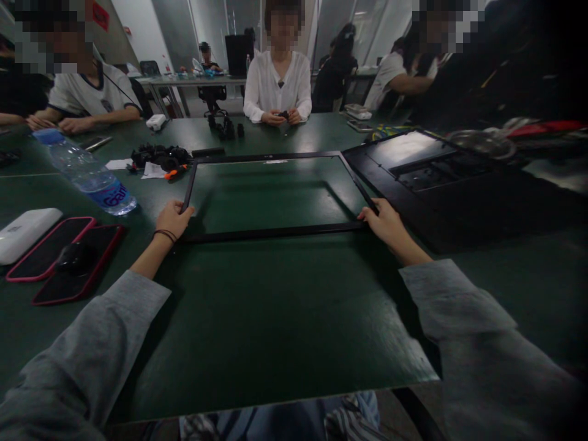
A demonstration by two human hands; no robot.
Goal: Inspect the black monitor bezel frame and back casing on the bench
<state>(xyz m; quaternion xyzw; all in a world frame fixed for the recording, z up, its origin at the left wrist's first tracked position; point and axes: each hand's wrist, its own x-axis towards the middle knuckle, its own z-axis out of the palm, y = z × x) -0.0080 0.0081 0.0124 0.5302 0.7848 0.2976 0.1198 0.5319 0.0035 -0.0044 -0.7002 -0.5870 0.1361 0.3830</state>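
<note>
Between my two hands is a thin black screen bezel (275,231), a rectangular frame like that of a laptop display. The green table (275,312) shows through its opening, and its shadow falls on the tabletop. My left hand (173,219), with a dark band at the wrist, grips the bezel's left side near the lower corner. On the opposite side, my right hand (380,222) pinches the right edge near its lower corner. Right of the bezel lies a dark flat laptop-like panel (413,165) with a shiny light area.
At left stand a tilted-looking water bottle (94,174), a white box-shaped device (30,233) and two red-edged phones (82,269). Black parts (160,158) are heaped beyond the bottle. Across the table sits a person in a white shirt (278,86); others sit at both sides.
</note>
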